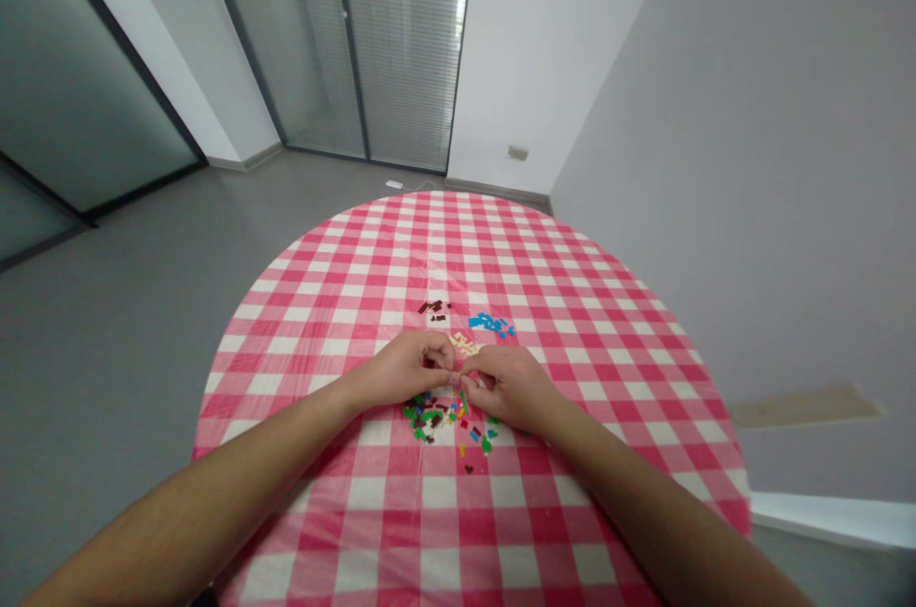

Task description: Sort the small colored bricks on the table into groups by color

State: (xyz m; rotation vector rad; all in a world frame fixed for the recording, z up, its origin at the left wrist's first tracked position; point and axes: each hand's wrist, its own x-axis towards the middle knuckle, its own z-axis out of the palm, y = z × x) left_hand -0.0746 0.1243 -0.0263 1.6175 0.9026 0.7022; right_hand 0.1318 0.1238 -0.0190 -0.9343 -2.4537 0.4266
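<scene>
My left hand (pixel 413 366) and my right hand (pixel 511 382) meet over the middle of the table, fingertips pinched close together. Whatever lies between them is too small and too covered to make out. Just below the hands spreads a mixed pile of small building bricks (pixel 431 418) in green, brown, blue, red and yellow. Right behind the fingertips sits a group of cream bricks (pixel 464 343), partly hidden by my hands. Farther off lie blue bricks (pixel 490 324) and, to their left, dark brown bricks (pixel 433 307).
A pink-and-white checked tablecloth (pixel 343 302) covers the round table. Beyond it are a glass partition with blinds (pixel 407 44) and a white wall (pixel 544 34). A white power strip (pixel 394 184) rests on the grey floor (pixel 157 302). Another wall (pixel 773 187) stands close on the right.
</scene>
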